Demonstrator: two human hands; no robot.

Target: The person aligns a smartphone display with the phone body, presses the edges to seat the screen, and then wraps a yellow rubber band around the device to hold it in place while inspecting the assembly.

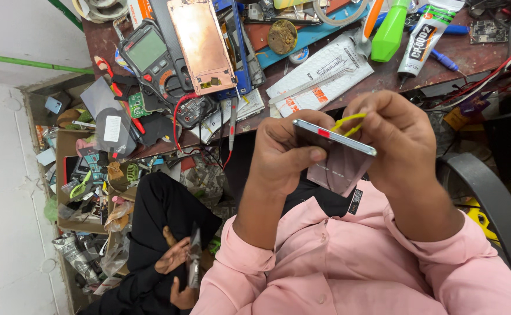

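Looking down from a head cam at two bare hands held close over a pink shirt [348, 262], w/ a cluttered bench [477, 61] above them in the frame. The left hand [281, 154] grips a phone [334, 137] edge-on: thumb lies along the near side, fingers wrap behind, so the grip is closed on it. The phone's long axis runs from upper left down to lower right, its thin metal edge facing the cam, a small red mark near the middle. The right hand [398, 137] sits at the phone's right end, fingers pinched tight on a yellow tool [348, 122], prob. a thin plastic loop or pick; its tip meets the phone's edge just right of the red mark. So the phone lies between both hands, the left carrying it, the right nearer the seam being worked. A pinkish sheet [340, 169] hangs below the phone; can't tell if it's a back cover or film.

On the bench: a multimeter [150, 55] w/ red lead, a copper-coloured plate [203, 44], a white pouch [319, 73], a green bottle [390, 32], a glue tube [424, 35]. Lower left, another person in black holds a small dark item [194, 256] in both hands, well apart from the phone.
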